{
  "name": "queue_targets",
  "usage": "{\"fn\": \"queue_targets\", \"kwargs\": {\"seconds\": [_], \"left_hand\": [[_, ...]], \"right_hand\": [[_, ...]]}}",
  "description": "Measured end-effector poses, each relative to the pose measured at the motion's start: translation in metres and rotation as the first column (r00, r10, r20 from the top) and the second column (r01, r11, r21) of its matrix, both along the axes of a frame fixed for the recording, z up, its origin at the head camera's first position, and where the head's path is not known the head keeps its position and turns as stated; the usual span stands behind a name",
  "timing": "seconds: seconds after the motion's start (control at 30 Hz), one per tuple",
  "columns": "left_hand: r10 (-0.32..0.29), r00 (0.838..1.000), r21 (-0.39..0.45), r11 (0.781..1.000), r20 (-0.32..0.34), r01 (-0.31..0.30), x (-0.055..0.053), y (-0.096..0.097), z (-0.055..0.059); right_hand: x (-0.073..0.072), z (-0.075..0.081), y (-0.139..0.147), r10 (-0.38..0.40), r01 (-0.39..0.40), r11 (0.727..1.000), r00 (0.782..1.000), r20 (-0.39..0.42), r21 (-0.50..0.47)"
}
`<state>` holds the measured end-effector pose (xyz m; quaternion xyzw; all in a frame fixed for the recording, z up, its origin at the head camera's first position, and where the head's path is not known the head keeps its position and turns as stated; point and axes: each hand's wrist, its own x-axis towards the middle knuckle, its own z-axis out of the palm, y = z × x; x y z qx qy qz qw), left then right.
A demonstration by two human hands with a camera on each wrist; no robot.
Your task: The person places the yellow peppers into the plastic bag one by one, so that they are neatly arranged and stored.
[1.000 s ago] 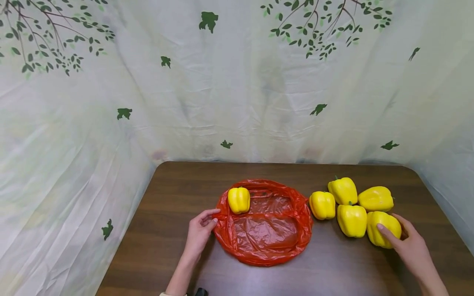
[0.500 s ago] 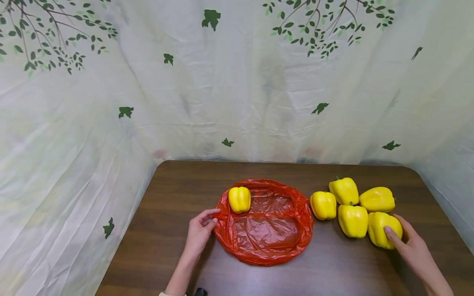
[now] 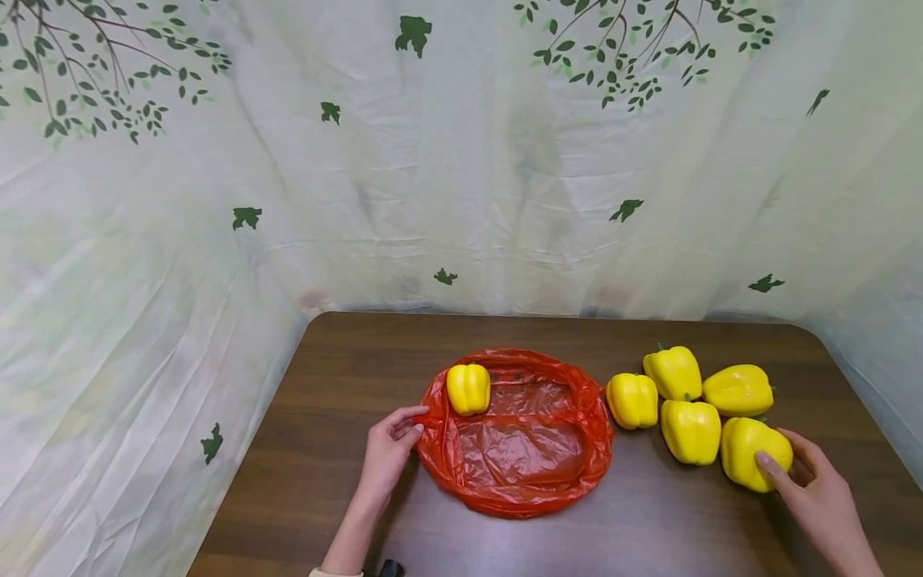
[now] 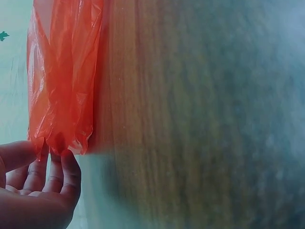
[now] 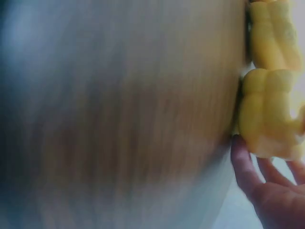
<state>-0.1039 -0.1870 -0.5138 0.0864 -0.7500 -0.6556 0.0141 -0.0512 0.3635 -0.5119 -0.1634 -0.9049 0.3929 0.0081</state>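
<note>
A red plastic bag (image 3: 519,457) lies on the table with its rim spread in a wide ring. My left hand (image 3: 389,453) pinches the bag's left edge between thumb and fingers; the left wrist view shows the thumb (image 4: 19,155) against the film. One yellow bell pepper (image 3: 469,389) sits inside the bag at the upper left. At the far right, my right hand (image 3: 815,489) holds another yellow bell pepper (image 3: 750,453), thumb on the near side and fingers around its right end. In the right wrist view that pepper (image 5: 267,109) is at the fingertips.
Several other yellow bell peppers (image 3: 690,433) stand or lie close together right of the bag, the leftmost (image 3: 632,401) beside its rim. The brown wooden table (image 3: 346,361) ends at a pale leaf-printed curtain (image 3: 505,200). A small black object (image 3: 391,569) shows at the bottom edge.
The pepper in my right hand has shifted and turned slightly, moving a little right and nearer, with its stem now showing. My left hand and the bag stay in place.
</note>
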Motion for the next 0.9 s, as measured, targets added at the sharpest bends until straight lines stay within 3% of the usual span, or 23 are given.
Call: {"fn": "queue_targets", "kwargs": {"seconds": [0.13,0.27,0.43,0.57,0.7,0.9], "left_hand": [[0.0,1.0,-0.011,1.0,-0.002,0.0,0.0,0.001,-0.001],[0.005,1.0,-0.015,1.0,0.02,-0.005,-0.001,0.001,-0.001],[0.017,0.999,-0.012,1.0,0.028,-0.016,-0.003,0.001,0.0],[0.028,0.999,-0.009,1.0,0.024,-0.027,-0.003,0.002,0.002],[0.031,0.999,0.006,0.999,0.011,-0.032,-0.003,0.002,0.004],[0.029,1.0,0.015,0.999,0.005,-0.029,-0.001,0.004,0.003]], "right_hand": [[0.004,0.001,-0.001,-0.002,0.002,1.0,1.0,-0.008,0.03],[0.006,0.011,-0.004,-0.094,0.094,0.996,0.995,-0.015,0.006],[0.006,0.023,-0.012,-0.269,0.266,0.963,0.96,-0.077,-0.049],[0.005,0.03,-0.019,-0.355,0.342,0.933,0.928,-0.117,-0.116],[0.004,0.038,-0.029,-0.362,0.336,0.927,0.919,-0.16,-0.165],[0.002,0.048,-0.041,-0.293,0.243,0.948,0.917,-0.271,-0.203]]}}
